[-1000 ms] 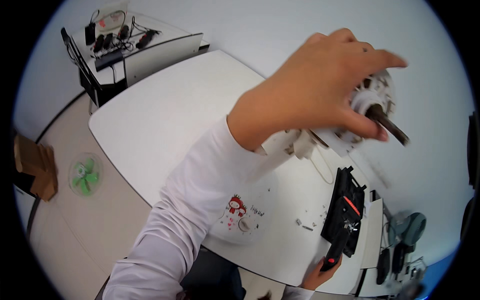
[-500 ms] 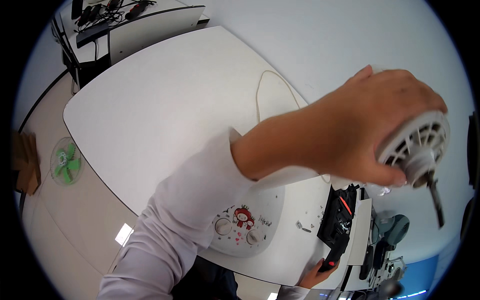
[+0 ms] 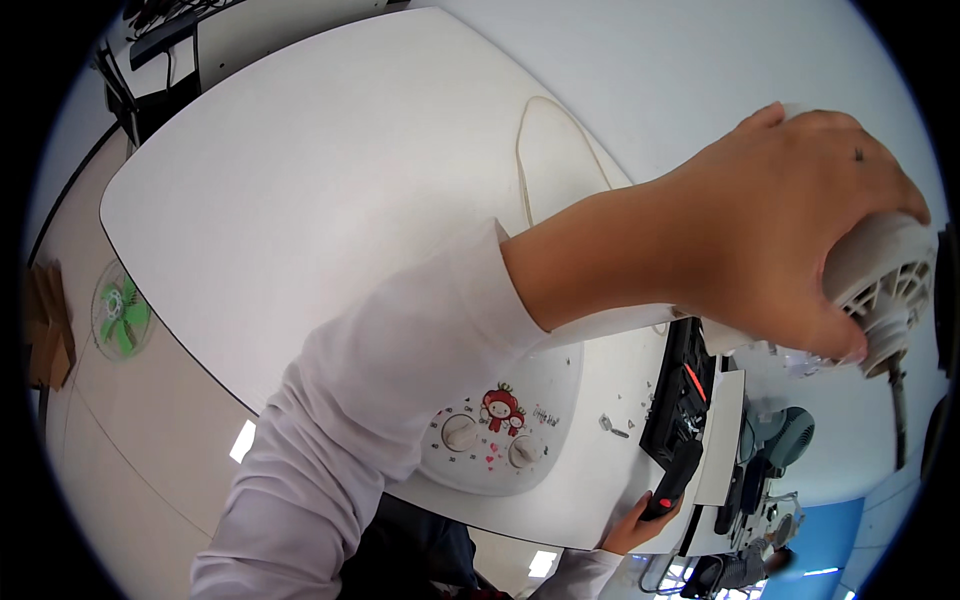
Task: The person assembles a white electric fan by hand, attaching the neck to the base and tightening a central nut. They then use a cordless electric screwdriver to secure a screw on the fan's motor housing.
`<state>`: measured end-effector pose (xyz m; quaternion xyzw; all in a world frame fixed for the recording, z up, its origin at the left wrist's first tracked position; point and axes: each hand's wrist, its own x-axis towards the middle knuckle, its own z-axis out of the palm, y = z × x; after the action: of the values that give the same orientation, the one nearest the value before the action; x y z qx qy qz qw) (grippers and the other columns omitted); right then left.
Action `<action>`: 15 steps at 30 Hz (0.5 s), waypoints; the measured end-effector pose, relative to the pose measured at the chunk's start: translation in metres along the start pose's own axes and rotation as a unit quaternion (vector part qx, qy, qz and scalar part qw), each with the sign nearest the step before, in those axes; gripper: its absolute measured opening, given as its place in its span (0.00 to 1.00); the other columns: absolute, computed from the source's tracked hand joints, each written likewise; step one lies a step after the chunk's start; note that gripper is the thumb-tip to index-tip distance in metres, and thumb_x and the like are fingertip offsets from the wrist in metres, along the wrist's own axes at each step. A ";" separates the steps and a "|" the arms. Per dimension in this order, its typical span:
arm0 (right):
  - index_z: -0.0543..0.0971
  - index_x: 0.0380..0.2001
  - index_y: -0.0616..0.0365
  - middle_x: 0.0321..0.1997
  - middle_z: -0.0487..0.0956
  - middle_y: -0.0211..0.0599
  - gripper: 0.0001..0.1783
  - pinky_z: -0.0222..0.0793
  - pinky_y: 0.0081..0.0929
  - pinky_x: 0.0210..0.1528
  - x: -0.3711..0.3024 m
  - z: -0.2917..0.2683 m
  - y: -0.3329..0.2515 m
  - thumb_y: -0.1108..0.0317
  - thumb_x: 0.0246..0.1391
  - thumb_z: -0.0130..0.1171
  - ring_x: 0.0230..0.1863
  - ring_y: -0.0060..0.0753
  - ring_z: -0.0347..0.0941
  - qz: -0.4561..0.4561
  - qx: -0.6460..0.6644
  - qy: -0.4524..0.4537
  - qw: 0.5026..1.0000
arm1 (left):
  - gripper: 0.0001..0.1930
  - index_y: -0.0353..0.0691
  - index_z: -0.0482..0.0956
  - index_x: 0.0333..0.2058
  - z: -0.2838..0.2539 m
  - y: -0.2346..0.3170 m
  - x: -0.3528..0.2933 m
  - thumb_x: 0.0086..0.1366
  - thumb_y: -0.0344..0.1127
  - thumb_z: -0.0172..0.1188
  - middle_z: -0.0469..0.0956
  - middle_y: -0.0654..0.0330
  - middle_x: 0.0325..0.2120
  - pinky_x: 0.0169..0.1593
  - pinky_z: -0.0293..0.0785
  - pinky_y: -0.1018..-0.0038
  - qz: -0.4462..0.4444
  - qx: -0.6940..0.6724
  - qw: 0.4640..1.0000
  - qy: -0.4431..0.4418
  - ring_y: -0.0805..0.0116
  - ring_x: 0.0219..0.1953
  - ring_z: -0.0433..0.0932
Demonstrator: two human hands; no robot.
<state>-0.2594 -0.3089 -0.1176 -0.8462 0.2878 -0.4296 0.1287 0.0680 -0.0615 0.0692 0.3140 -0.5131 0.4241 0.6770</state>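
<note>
My left hand [image 3: 770, 230], reaching across from the lower left, is wrapped round the white motor housing [image 3: 885, 265] of a fan. Its vented front and bare metal shaft [image 3: 898, 410] stick out beyond my thumb, tilted downward. Under my forearm lies the fan's white base [image 3: 490, 475], with two knobs and a red cartoon print; my sleeve hides part of it. At the table's near right edge, my right hand [image 3: 632, 527] is closed round the black handle of a power screwdriver [image 3: 676, 482] with a red button. The tool's front end is hard to make out against a black case.
The white table [image 3: 330, 200] has a pale cord [image 3: 522, 150] looped at its far right. Small metal parts [image 3: 613, 427] lie beside the black tool case [image 3: 688, 385]. A green fan blade in a clear guard [image 3: 122, 318] is on the floor at left, near cardboard [image 3: 50, 330].
My left hand and the motor housing have moved to the right and a little up in the picture. The view has shifted slightly. My right hand still holds the screwdriver.
</note>
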 end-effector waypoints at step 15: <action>0.60 0.59 0.66 0.56 0.66 0.49 0.29 0.60 0.31 0.53 0.002 0.002 -0.010 0.73 0.54 0.51 0.51 0.40 0.66 0.014 -0.001 0.000 1.000 | 0.36 0.32 0.73 0.49 -0.020 0.006 0.007 0.49 0.57 0.62 0.70 0.45 0.48 0.52 0.68 0.64 -0.224 -0.101 0.967 -0.065 0.50 0.52 0.68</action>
<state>-0.2530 -0.3022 -0.1134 -0.8421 0.3000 -0.4276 0.1344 0.0724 -0.0396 0.0706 0.3778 -0.5127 0.1867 0.7481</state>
